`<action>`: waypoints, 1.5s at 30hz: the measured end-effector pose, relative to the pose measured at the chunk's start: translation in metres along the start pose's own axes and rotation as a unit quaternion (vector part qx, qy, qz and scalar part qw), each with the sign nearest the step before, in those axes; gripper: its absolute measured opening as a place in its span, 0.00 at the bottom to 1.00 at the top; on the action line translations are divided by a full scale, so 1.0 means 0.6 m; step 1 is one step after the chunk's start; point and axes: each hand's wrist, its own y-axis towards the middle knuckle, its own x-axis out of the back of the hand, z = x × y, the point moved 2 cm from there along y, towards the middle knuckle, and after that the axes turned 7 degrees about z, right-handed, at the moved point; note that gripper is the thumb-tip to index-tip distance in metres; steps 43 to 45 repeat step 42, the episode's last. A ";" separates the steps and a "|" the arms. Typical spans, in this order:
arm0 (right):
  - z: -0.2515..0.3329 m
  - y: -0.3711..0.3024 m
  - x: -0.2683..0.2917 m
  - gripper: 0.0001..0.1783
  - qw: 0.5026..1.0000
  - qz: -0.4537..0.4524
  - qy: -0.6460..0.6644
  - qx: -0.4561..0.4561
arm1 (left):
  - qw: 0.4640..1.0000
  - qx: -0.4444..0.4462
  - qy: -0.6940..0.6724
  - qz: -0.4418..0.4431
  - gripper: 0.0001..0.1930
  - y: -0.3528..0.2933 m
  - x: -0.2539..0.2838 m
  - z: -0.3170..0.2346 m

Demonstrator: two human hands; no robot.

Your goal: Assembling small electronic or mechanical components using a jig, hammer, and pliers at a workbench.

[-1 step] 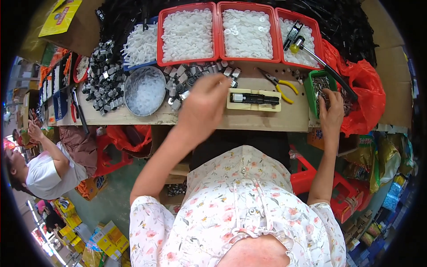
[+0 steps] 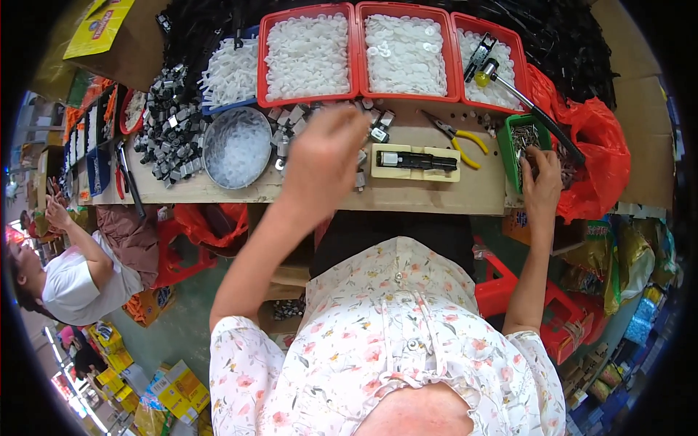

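Observation:
My left hand (image 2: 325, 156) hangs blurred by motion over the pile of small metal-and-black parts (image 2: 297, 120); its fingers look bent, but what they hold, if anything, is smeared. To its right, a cream block (image 2: 414, 176) lies on the table with a black part (image 2: 418, 160) with a silver end seated in its recess. My right hand (image 2: 542, 178) reaches over the edge of the green bin (image 2: 510, 160) of small metal pins (image 2: 525, 136). Its thumb and forefinger are curved and apart at the pins.
Red trays (image 2: 352, 51) of white plastic pieces line the back. Yellow-handled pliers (image 2: 465, 149) lie right of the block. A hammer (image 2: 538, 109) leans across the right tray and green bin. A round metal bowl (image 2: 209, 156) stands left. A person (image 2: 80, 280) sits further left.
My left hand has shifted slightly left, away from the cream block, uncovering more of the small parts. My right hand stays at the green bin.

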 end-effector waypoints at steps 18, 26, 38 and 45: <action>0.000 0.014 0.010 0.05 0.989 -0.002 0.139 -0.043 | 0.965 -0.043 0.247 0.076 0.06 0.172 -0.002 0.187; 0.084 0.026 0.017 0.04 0.948 -0.042 0.315 0.009 | 0.989 0.136 -0.045 0.026 0.08 0.138 0.054 0.087; 0.288 0.034 -0.010 0.07 0.779 0.026 0.613 0.126 | 0.508 0.314 -0.802 0.016 0.11 -0.027 -0.077 -0.027; 0.283 0.026 -0.012 0.07 0.804 0.034 0.579 0.129 | 0.445 0.317 -0.837 -0.008 0.10 -0.034 -0.087 -0.036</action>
